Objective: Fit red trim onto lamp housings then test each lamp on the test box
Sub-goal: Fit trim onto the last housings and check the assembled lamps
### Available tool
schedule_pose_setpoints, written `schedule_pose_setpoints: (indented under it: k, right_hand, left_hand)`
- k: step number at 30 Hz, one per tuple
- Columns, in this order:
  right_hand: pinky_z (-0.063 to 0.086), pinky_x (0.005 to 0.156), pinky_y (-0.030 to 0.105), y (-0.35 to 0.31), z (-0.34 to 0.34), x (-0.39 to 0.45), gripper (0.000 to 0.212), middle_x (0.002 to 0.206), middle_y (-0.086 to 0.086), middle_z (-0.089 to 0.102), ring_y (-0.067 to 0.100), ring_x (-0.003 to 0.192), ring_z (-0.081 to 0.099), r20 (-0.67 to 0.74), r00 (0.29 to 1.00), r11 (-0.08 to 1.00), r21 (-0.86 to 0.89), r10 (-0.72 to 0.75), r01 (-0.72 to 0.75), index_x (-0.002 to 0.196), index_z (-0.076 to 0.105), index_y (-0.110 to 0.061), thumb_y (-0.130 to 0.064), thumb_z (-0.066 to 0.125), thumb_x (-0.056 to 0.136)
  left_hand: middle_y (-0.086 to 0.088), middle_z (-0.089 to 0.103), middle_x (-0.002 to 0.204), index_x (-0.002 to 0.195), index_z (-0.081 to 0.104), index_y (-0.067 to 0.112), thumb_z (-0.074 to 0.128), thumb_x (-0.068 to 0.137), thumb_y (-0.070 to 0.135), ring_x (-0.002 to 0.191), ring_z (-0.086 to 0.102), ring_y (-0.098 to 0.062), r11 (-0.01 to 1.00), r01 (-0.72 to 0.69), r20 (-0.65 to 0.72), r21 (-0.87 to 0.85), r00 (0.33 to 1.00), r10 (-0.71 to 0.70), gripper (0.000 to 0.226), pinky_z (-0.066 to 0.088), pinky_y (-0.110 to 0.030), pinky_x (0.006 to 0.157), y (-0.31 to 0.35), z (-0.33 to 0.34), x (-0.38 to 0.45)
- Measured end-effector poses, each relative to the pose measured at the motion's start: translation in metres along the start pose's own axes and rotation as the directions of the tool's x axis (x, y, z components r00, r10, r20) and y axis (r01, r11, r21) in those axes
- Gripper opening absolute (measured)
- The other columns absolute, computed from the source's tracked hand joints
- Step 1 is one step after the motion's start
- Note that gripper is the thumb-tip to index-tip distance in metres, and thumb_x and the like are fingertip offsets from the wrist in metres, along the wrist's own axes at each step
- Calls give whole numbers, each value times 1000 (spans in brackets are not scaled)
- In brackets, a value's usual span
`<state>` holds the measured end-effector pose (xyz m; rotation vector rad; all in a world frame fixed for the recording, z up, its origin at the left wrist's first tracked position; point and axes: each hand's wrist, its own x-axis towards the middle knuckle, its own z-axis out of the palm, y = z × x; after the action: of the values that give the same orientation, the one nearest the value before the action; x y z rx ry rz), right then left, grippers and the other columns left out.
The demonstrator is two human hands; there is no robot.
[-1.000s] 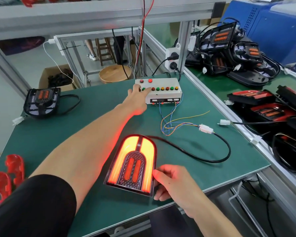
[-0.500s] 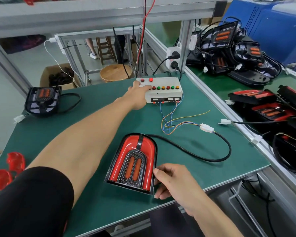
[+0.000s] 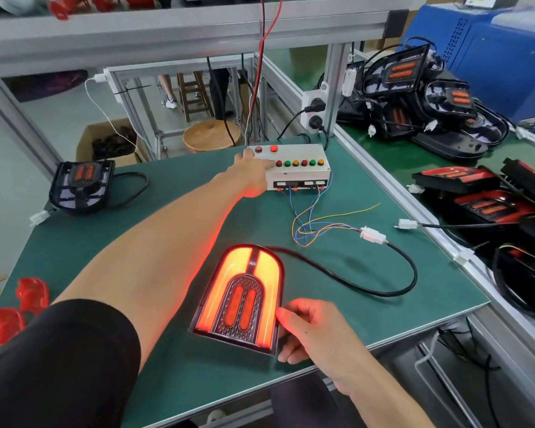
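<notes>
The lamp (image 3: 240,296) lies face up near the front edge of the green table (image 3: 337,310), a little right of centre. Its arched red trim glows bright orange-red around a dark patterned centre with two lit oval bars, and the glow tints the skin beside it. Its near right corner is hidden behind the right hand (image 3: 311,330), whose thumb lies on the lamp's right edge while the fingers curl under that corner, so the grip is closed on the lamp. A black cable (image 3: 380,288) loops from the lamp's far end to a white connector (image 3: 372,234), where thin coloured wires (image 3: 314,225) run on to the test box (image 3: 294,166) at the far side of the table.

The left arm reaches straight across the table, and the left hand (image 3: 252,173) rests on the box's left end with fingers stretched toward the row of coloured buttons; which button they press is hard to make out, and the grip holds nothing.

Far left on the table sits another lamp housing (image 3: 81,186), unlit. Loose red trim pieces (image 3: 17,307) lie at the near left edge, partly cut off by the black sleeve (image 3: 59,366). More lamps (image 3: 485,208) are piled on the neighbouring table to the right.
</notes>
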<state>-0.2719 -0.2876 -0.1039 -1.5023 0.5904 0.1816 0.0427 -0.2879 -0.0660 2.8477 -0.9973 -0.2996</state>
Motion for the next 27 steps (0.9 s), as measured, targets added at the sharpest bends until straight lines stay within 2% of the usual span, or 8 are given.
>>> schedule_pose_setpoints:
  k: [4,8,13,21,23,27]
  right_hand:
    - [54,53,25,1,1,-1,19,74,0,73,20,56,67,-15,1000,1000,18,6,-6,98,73,-10,-20,58,103]
    - [54,52,25,0,0,-1,18,74,0,73,20,55,66,-14,1000,1000,27,9,-8,98,72,-9,-20,58,103]
    - [54,52,24,0,0,-1,19,76,0,74,18,55,67,-6,1000,1000,23,14,-13,97,72,-10,-22,59,103]
    - [54,52,24,0,0,-1,19,76,1,75,18,55,67,-1,1000,1000,22,9,-9,95,72,-12,-20,57,103]
    - [54,52,24,0,0,-1,19,74,1,75,17,54,67,1,1000,1000,12,-1,1,94,71,-12,-20,57,103]
    - [57,53,25,0,-1,-1,19,75,5,76,18,55,68,5,1000,1000,-16,-20,20,92,72,-13,-18,56,102]
  left_hand:
    - [-14,33,154,151,47,28,48,94,7,144,25,-34,993,-88,-148,77,984,99,61,30,-51,117,16,-3,1]
    - [-13,29,157,158,33,30,47,96,10,147,20,-34,983,-165,-84,74,982,171,66,27,-54,118,37,4,3]
    - [-12,12,166,161,18,37,48,96,11,154,2,-35,974,-165,-25,155,985,171,76,13,-57,123,52,11,11]
    - [-16,9,165,160,16,40,48,92,7,153,-2,-38,961,-136,24,241,991,134,82,5,-65,122,57,14,24]
    - [-17,12,163,160,18,41,52,91,7,153,2,-38,927,-156,7,340,987,163,84,6,-68,121,57,11,26]
    - [-17,17,163,158,26,40,60,90,11,154,5,-38,759,-225,-26,611,953,303,81,8,-68,121,61,-3,29]
